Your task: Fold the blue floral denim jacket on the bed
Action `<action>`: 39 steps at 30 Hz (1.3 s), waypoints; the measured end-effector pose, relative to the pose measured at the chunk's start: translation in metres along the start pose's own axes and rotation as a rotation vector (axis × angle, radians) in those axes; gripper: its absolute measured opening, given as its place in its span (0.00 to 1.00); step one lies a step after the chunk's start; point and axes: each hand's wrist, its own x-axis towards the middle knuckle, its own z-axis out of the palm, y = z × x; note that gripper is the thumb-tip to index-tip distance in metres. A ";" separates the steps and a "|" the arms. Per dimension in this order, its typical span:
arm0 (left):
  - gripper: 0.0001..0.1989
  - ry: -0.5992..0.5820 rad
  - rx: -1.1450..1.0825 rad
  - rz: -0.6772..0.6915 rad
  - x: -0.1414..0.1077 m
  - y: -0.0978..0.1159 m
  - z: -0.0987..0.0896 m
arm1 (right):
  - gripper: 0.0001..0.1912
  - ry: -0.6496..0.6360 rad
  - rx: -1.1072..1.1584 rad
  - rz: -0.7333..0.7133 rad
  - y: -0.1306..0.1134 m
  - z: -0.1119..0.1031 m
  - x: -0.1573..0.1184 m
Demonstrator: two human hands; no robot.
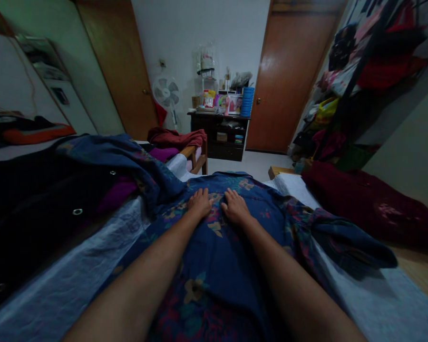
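forearms [139, 270] reaching over a floral blue shirt [223, 266] on the pale bed cover [371, 297], left hand [199, 204] and right hand [236, 207] flat on it, fingers slightly parted, pinching nothing, and a lopsided push could ruck it into creases.

No readable text, label, brand, number or sign on the packages [209, 98] or anything else in view
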 end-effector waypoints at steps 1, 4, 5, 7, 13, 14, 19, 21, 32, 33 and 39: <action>0.25 -0.016 0.006 -0.038 0.004 0.001 0.002 | 0.32 -0.023 0.003 -0.044 -0.003 0.004 0.004; 0.28 -0.036 0.051 -0.116 0.016 -0.001 0.004 | 0.31 -0.038 -0.017 -0.082 0.005 0.009 0.012; 0.29 -0.034 0.065 -0.126 0.019 -0.004 0.004 | 0.31 -0.028 -0.027 -0.066 0.012 0.009 0.014; 0.30 -0.024 0.081 -0.143 0.024 -0.010 0.006 | 0.32 -0.007 -0.044 0.002 0.029 0.007 0.018; 0.38 -0.037 0.022 -0.285 0.032 -0.023 0.018 | 0.35 0.014 -0.117 0.207 0.080 -0.002 0.031; 0.40 -0.052 0.011 -0.294 0.032 -0.024 0.019 | 0.36 0.015 -0.123 0.247 0.088 -0.003 0.034; 0.40 -0.088 -0.003 -0.267 0.032 -0.027 0.024 | 0.36 0.019 -0.157 0.353 0.112 -0.009 0.042; 0.35 -0.066 0.016 -0.176 0.030 -0.027 0.025 | 0.37 0.057 -0.167 0.379 0.115 -0.010 0.043; 0.32 -0.207 -0.017 0.199 0.070 -0.020 0.021 | 0.29 0.176 -0.183 0.269 0.118 -0.004 0.045; 0.33 -0.222 -0.024 0.153 0.076 -0.018 0.022 | 0.28 0.166 -0.178 0.215 0.119 -0.004 0.045; 0.39 -0.218 -0.047 -0.021 0.092 -0.003 0.028 | 0.31 0.066 -0.154 0.273 0.119 -0.004 0.045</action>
